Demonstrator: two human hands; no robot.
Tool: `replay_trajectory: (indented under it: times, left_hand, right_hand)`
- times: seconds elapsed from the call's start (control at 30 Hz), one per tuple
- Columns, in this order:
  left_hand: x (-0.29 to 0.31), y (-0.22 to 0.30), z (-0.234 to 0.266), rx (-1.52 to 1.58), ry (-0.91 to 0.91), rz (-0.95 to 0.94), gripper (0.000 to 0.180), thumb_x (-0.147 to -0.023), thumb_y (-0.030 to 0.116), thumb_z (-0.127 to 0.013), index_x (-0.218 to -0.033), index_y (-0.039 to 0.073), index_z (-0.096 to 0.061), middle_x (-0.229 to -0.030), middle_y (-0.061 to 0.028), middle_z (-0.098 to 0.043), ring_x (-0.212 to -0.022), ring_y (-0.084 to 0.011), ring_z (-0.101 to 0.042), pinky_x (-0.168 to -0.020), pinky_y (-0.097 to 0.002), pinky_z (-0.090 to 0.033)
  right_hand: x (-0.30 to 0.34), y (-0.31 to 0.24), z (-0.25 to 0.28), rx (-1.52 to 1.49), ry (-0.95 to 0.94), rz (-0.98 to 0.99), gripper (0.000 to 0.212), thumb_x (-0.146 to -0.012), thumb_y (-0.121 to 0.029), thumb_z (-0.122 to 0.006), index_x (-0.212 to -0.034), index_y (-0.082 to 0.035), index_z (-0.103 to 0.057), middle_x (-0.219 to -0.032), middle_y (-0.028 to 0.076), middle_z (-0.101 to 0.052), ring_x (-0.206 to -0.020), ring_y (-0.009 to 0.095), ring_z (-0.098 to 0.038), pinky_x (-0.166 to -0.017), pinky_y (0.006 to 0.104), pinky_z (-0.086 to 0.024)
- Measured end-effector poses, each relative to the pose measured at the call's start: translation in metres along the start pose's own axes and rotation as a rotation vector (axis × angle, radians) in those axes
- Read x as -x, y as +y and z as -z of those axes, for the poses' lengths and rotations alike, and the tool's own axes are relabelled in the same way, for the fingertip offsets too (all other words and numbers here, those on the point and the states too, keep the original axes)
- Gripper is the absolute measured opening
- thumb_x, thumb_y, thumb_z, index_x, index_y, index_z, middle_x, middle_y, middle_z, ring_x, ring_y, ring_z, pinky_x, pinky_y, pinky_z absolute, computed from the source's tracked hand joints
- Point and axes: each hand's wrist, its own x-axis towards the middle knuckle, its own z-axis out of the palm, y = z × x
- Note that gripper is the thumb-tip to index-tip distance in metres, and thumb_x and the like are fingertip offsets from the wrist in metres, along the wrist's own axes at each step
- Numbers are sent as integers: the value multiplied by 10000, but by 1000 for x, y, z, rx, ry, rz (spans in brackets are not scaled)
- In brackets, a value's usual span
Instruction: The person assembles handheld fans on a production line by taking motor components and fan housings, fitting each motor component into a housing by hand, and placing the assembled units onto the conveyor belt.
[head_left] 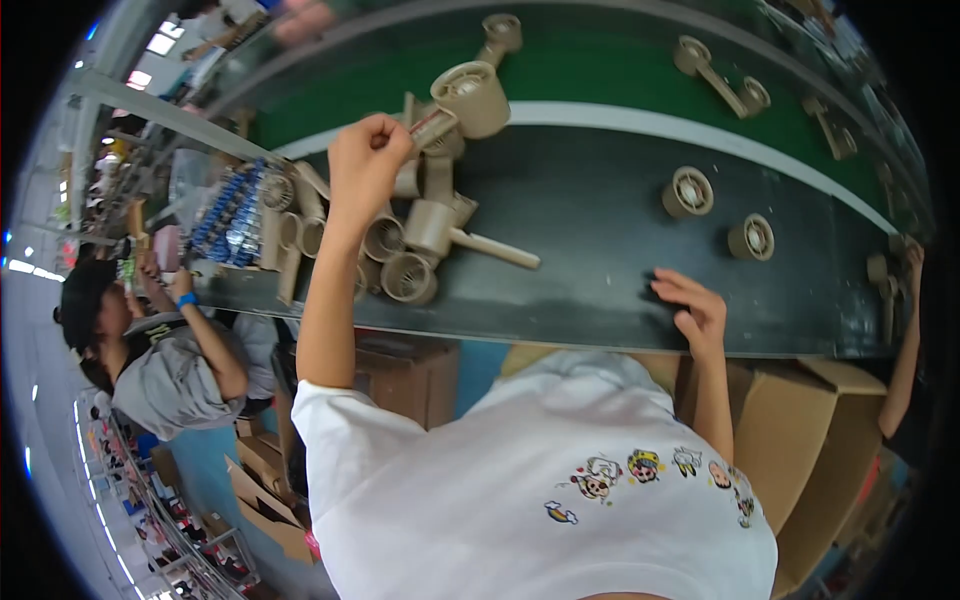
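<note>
My left hand (368, 165) reaches out over the bench with its fingers closed around the handle end of a beige hair dryer housing (474, 100). The round barrel of that housing points away from me, to the right of the hand. Under and beside my left forearm lies a heap of similar beige housings (430, 228), some with open barrels facing me. My right hand (692, 310) hovers over the near edge of the dark bench (590, 290), fingers stretched and apart, holding nothing. Two short round beige pieces with fan-like insides (688, 192) sit beyond it.
A green belt (590, 70) with more beige housings runs along the far side. Blue-and-silver parts (232, 215) are stacked at the left. One co-worker (180, 360) sits at the left; another person's arm (905, 350) shows at the right. Cardboard boxes (790, 430) stand below the bench.
</note>
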Motion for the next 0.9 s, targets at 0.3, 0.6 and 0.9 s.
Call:
replay_trajectory:
  times: [0.3, 0.6, 0.9]
  left_hand:
    - [-172, -96, 27, 611, 1, 443, 194, -865, 145, -472, -894, -11, -584, -735, -169, -677, -420, -114, -458, -352, -239, -346]
    - [-265, -214, 24, 141, 366, 491, 273, -768, 197, -575, -730, -72, -613, -656, -207, -656, -470, -203, -619, -380, -321, -447]
    - [-292, -266, 22, 28, 664, 220, 419, -790, 205, -674, -1129, -38, -628, -1106, -184, -659, -1030, -313, -625, -922, -379, -470]
  right_hand:
    - [2, -9, 5, -46, 97, -55, 349, -841, -280, -673, -953, 48, -714, -1028, 204, -696, -1027, 300, -655, -910, 368, -492]
    - [-2, -11, 4, 12, 128, -29, 335, -848, -300, -671, -941, 18, -723, -1029, 170, -706, -977, 290, -680, -889, 349, -502]
    - [3, -16, 2, 43, 139, -94, 289, -834, -259, -653, -935, 4, -719, -1020, 157, -709, -944, 287, -685, -849, 346, -514]
